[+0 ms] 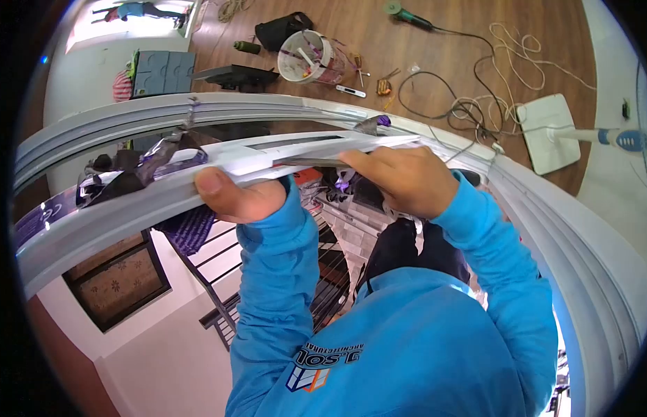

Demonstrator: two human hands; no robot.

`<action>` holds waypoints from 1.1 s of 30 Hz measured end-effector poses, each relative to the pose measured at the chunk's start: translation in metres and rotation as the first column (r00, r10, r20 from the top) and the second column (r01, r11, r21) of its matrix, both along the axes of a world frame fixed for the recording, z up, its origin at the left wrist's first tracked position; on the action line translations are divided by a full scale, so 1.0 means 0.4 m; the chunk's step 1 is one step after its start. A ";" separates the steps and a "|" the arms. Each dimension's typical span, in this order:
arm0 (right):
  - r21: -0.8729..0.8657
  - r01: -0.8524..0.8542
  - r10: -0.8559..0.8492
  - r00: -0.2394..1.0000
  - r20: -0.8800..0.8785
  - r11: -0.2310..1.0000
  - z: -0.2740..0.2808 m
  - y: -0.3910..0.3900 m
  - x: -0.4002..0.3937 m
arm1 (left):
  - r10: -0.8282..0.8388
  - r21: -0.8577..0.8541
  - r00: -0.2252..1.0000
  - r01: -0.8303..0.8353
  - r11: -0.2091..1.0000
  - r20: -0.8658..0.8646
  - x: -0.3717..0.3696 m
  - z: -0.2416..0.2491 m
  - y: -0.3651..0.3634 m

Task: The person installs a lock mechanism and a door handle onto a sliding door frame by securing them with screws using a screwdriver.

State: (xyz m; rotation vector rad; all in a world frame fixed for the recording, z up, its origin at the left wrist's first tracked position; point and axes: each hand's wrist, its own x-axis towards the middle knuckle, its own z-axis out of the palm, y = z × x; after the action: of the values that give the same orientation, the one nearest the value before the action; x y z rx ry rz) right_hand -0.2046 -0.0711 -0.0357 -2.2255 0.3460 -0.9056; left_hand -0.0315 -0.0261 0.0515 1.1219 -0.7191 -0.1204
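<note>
A long white frame profile [143, 191] runs across in front of me. My left hand [240, 198] is closed around it, thumb on the upper side and the other fingers hidden beneath. My right hand [407, 177] is closed on a thin grey blade-like tool [306, 162], index finger stretched along it. Its tip points left and lies against the white profile. Crumpled dark and purple plastic film [146, 163] hangs loose from the profile left of my hands. A smaller scrap of film [372, 125] sticks up farther right.
Beyond the white frame, a wood floor carries a white bucket [292, 62], an angle grinder [407, 15], tangled cords [476, 111], a black bag [285, 31] and a white fan base [546, 132]. Black stair railings [219, 299] stand below on my left. A person [143, 10] is at the far upper left.
</note>
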 end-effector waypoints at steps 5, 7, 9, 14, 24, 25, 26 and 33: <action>-0.038 0.014 -0.013 1.000 0.029 0.999 0.019 -0.005 0.037 | -0.092 0.133 0.995 0.096 0.986 -0.038 -0.020 0.010 0.004; -0.017 0.006 -0.005 0.998 0.065 1.000 0.013 0.001 0.020 | -0.060 0.143 0.998 0.064 0.988 -0.032 -0.014 0.002 0.016; -0.004 0.096 -0.096 0.995 -0.001 0.995 0.003 0.004 -0.006 | -0.023 0.132 1.000 0.026 0.991 -0.021 -0.003 0.005 0.010; 0.096 0.212 -0.213 0.977 -0.004 0.973 0.006 0.080 0.016 | 0.003 -0.018 0.992 -0.005 1.000 -0.127 0.034 -0.022 0.022; 0.018 0.039 -0.040 0.998 0.051 0.999 0.011 0.009 0.019 | 0.019 0.015 1.000 -0.019 1.000 0.024 0.010 -0.003 0.009; 0.052 0.016 -0.019 0.999 0.049 0.998 0.008 0.006 0.014 | 0.027 0.007 0.999 -0.027 1.000 0.024 0.007 0.002 0.009; -0.005 0.019 -0.019 1.000 0.021 1.000 0.003 0.002 0.022 | 0.015 0.060 1.000 -0.014 0.998 -0.019 -0.004 0.011 0.012; -0.025 -0.046 0.046 0.999 0.006 0.999 -0.004 -0.042 0.005 | 0.045 0.111 0.995 -0.054 0.992 0.085 0.003 0.017 0.009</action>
State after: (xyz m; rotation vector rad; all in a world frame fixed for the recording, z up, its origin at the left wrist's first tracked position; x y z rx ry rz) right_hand -0.2024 -0.0880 -0.0373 -2.2437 0.2805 -0.8963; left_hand -0.0303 -0.0225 0.0583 1.2585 -0.7646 -0.0742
